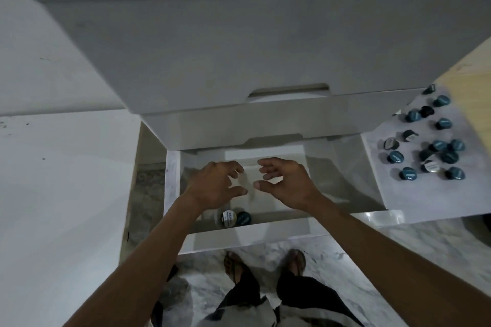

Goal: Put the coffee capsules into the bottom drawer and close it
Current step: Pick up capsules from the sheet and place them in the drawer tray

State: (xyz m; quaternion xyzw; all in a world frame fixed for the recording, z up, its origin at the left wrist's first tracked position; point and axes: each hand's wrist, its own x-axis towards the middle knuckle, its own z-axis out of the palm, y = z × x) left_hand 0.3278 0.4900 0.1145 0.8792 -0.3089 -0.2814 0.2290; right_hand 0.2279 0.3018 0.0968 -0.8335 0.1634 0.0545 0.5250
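The white bottom drawer [265, 233] stands pulled out below me. Two coffee capsules [235, 218] lie in it near the front wall, one with a pale lid and one teal. My left hand [215, 187] and my right hand [285, 180] hover side by side over the middle of the drawer, fingers spread and loosely bent, holding nothing. Several more teal and dark capsules [430, 141] lie scattered on a white surface [393, 188] to the right of the drawer.
White upper drawers [225, 48] of the cabinet rise above the open one. A pale wooden panel [473, 98] borders the capsule surface at the right. My feet in sandals [265, 265] stand on marble floor [345, 273] just before the drawer front.
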